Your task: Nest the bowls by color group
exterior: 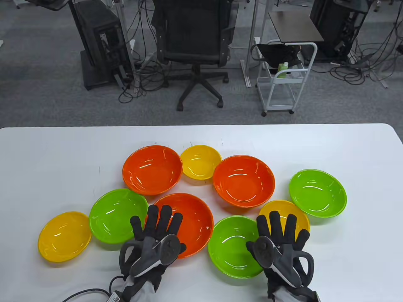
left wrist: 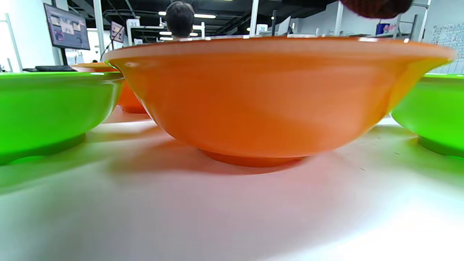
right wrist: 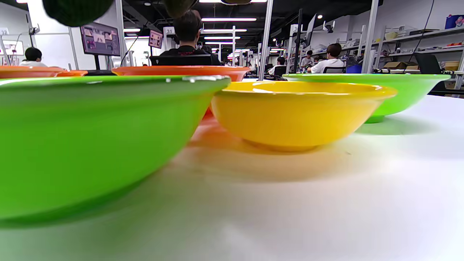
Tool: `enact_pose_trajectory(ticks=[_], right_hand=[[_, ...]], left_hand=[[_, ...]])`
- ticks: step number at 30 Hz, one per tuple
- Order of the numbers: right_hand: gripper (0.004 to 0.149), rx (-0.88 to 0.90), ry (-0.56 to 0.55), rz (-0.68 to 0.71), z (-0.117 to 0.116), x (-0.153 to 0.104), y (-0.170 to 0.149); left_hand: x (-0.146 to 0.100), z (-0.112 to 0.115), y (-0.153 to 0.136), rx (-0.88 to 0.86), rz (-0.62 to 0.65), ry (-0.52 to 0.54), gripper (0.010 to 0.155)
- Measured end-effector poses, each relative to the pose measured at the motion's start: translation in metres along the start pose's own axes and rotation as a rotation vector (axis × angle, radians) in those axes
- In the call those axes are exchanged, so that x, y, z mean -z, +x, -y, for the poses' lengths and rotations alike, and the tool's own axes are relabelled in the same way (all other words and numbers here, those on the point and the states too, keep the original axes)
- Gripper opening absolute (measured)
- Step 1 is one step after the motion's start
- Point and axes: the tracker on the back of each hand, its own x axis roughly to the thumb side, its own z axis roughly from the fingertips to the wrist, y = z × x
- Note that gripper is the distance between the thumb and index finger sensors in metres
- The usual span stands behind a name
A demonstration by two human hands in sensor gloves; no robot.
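Looking barely started: all nine bowls (exterior: 152, 170) sit loose, unnested; both hands, left (exterior: 154, 239) and right (exterior: 280, 242), spread flat, holding nothing.

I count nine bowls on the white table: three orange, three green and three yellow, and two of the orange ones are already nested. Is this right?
Not quite. The count and colours are right, but the table view shows no nesting: each orange bowl sits separately on the white table.

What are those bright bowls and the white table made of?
The orange bowl, like the green and yellow ones, looks like glossy molded plastic, perhaps melamine: uniform color, sharp light reflections, slightly translucent rim. The table appears to be smooth white laminate with a faint sheen, though that is uncertain.
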Motion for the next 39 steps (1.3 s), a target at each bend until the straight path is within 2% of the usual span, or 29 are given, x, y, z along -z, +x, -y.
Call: enact_pose_trajectory(ticks=[22, 29, 34, 39], right_hand=[[0.078, -0.015, 0.003, 0.039, -0.002, -0.001, 0.006], [0.079, 0.042, -0.022, 0.0, 0.005, 0.003, -0.002], [0.079, 0.112, -0.008, -0.04, 0.009, 0.01, -0.009], [0.078, 0.144, 0.022, -0.062, 0.02, 0.03, -0.005]], left_hand=[[0.002, 0.001, 0.002, 0.001, 0.013, -0.022, 0.085], [0.002, -0.001, 0.001, -0.012, 0.01, -0.024, 0.085], [0.0, -0.006, -0.002, -0.028, 0.008, -0.02, 0.085], [-0.002, -0.011, -0.006, -0.067, 0.003, -0.002, 0.084]])
